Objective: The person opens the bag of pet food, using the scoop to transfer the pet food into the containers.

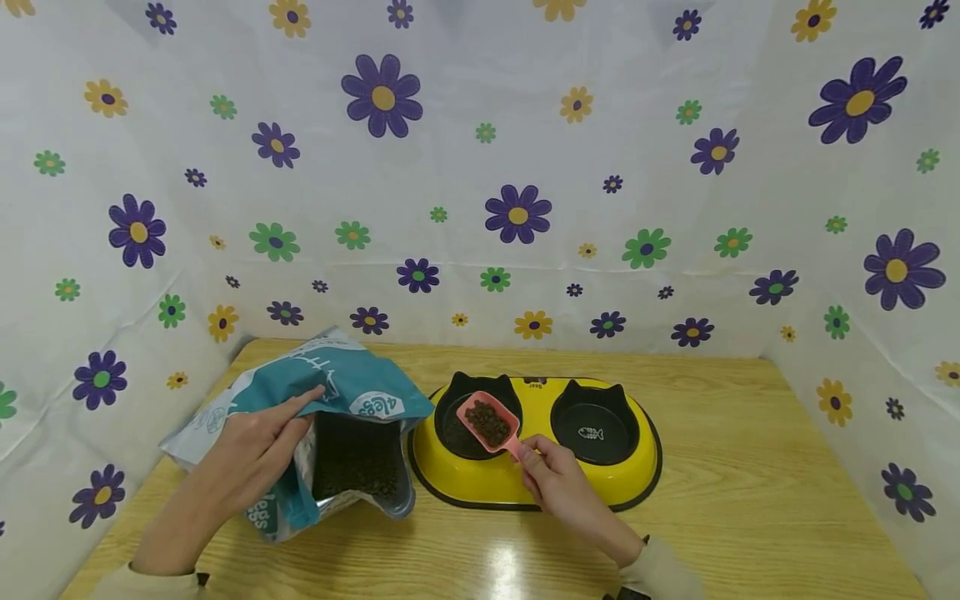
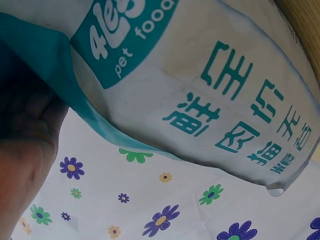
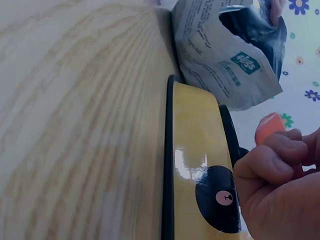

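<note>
A pink scoop of brown kibble, pinched in my right hand, is above the left black cat-eared bowl in a yellow stand; my left hand touches the open teal-and-white bag, grip unclear.

Scoop (kibble inside) over left bowl

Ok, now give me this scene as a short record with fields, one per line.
Left hand: holds the open bag near its mouth
Bag: teal and white, kibble inside
Right hand: grips the scoop by its handle
Scoop: pink, loaded with kibble, over the left bowl
Right bowl: black, fish-bone print, no kibble showing
Feeder stand: yellow, on the wood-grain table
</note>
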`<state>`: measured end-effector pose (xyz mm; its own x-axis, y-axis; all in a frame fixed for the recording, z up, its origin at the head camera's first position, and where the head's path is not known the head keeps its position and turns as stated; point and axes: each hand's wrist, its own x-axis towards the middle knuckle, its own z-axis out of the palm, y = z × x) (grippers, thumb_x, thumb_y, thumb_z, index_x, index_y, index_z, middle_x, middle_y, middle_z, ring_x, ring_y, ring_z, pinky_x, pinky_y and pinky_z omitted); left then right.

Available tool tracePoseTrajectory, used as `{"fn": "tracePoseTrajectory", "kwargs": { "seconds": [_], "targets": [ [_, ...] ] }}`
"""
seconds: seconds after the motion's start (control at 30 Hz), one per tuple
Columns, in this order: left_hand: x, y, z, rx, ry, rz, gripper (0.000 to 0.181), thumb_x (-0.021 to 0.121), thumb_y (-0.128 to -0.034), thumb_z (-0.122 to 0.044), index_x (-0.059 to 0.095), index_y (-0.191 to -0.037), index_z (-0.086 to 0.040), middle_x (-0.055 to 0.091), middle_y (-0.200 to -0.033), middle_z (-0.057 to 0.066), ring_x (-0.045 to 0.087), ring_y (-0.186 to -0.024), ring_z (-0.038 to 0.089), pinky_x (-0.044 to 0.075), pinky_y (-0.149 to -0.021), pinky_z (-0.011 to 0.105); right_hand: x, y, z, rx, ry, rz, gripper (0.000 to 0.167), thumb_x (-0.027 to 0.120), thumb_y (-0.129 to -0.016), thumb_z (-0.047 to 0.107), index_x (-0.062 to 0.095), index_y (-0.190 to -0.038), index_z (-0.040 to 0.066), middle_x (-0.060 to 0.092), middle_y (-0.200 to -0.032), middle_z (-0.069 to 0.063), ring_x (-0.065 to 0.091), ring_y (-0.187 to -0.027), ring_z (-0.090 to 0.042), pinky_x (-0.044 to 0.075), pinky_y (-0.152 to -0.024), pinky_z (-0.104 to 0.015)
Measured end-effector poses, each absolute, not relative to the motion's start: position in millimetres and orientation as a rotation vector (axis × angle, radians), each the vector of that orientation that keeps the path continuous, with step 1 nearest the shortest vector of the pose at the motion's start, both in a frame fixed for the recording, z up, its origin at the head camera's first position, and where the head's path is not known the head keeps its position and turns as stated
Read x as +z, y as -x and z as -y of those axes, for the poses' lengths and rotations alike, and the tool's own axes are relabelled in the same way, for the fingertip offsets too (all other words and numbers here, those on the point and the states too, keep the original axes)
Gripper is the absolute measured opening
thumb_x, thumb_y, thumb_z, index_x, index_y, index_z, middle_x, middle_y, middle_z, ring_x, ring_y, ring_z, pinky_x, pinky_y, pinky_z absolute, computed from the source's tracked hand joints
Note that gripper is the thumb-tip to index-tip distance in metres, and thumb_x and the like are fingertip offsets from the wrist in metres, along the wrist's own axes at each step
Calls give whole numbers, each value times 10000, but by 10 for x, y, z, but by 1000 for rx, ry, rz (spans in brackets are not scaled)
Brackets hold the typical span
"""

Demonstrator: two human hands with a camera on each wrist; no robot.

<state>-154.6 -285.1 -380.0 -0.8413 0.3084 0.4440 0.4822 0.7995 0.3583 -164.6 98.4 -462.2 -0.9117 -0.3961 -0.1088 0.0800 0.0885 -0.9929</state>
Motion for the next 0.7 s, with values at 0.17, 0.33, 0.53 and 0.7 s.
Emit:
{"fn": "tracePoseTrajectory", "kwargs": {
  "seconds": [0.17, 0.33, 0.53, 0.7],
  "targets": [
    [-3802, 1540, 2851, -673, 598, 2620, 363, 518, -1059, -87, 637, -1401, -64, 235, -531, -182, 176, -408, -87, 284, -410, 200, -4600, 1698, -993, -1884, 180, -2099, 314, 407, -1120, 209, 547, -1196, -62, 428, -668, 0, 304, -487, -106, 276, -451, -191],
    [-3805, 1540, 2858, -662, 591, 2628, 364, 520, -1057, -91, 637, -1401, -67, 234, -534, -183, 189, -409, -68, 288, -412, 209, -4625, 1750, -997, -1800, 194, -2334, 257, 470, -1097, 156, 614, -1198, -30, 452, -644, -5, 382, -519, -103, 297, -477, -198],
    [-3810, 1539, 2864, -657, 585, 2639, 367, 518, -1059, -99, 634, -1406, -70, 232, -544, -186, 203, -413, -54, 292, -418, 209, -4666, 1776, -989, -1623, 323, -2634, 202, 542, -1068, 173, 665, -1120, 22, 485, -655, 10, 419, -500, -62, 308, -463, -192],
    [-3808, 1537, 2864, -653, 579, 2643, 368, 512, -1063, -103, 631, -1409, -71, 231, -547, -187, 204, -418, -49, 291, -421, 208, -4687, 1783, -952, -1428, 496, -2854, 170, 560, -1052, 149, 668, -1099, 26, 442, -645, 52, 327, -478, -22, 272, -477, -182]
  ]
}}
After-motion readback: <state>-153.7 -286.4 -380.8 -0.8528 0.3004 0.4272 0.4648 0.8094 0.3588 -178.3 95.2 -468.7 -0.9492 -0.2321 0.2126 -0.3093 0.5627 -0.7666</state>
